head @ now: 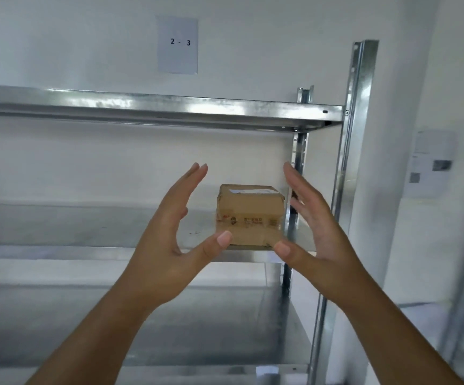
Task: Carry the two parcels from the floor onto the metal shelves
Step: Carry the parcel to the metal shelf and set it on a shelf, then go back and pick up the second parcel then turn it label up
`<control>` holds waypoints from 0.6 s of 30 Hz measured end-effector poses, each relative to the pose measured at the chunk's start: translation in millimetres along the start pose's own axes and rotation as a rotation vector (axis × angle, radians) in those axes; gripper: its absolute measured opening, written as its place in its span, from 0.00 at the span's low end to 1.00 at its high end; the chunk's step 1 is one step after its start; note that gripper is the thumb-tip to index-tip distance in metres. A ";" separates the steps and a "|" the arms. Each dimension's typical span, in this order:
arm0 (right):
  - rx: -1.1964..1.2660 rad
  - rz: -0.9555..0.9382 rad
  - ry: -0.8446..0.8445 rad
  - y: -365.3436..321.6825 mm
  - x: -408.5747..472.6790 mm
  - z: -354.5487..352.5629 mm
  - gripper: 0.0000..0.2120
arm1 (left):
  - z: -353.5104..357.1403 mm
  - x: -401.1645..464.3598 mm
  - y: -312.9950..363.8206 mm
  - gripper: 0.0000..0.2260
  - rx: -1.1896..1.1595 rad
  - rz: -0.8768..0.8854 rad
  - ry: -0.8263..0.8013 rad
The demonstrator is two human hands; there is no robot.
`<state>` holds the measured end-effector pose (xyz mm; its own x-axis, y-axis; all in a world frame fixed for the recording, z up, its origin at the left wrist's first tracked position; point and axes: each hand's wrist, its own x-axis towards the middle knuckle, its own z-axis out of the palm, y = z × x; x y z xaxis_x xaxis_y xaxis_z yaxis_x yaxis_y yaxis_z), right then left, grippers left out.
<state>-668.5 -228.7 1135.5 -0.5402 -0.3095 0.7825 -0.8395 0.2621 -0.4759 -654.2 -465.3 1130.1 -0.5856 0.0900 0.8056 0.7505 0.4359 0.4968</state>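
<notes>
Now small brown cardboard parcel (250, 215) flat on galvanised metal shelf (86, 226), long axis across shelf, beside right post; left hand (169, 232) and right hand (308, 226) spread, flanking parcel, empty.

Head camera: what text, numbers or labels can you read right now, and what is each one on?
"2 - 3": on the grey paper sheet stuck to the wall above the top shelf.
Cardboard parcel: a band of red print on the front face and a white label on top, both too blurred to read.
Notice on the right-hand wall: print too small and blurred to read.
</notes>
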 end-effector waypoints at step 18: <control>-0.146 0.103 0.084 -202.7 -125.1 52.2 0.45 | -108.9 -131.9 92.1 0.32 -0.301 0.077 -0.133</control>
<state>-433.8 -290.8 1113.1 -0.6113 -0.1979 0.7663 -0.7592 0.4200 -0.4972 -474.5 -534.5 1104.7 -0.5438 0.2368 0.8051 0.8392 0.1415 0.5251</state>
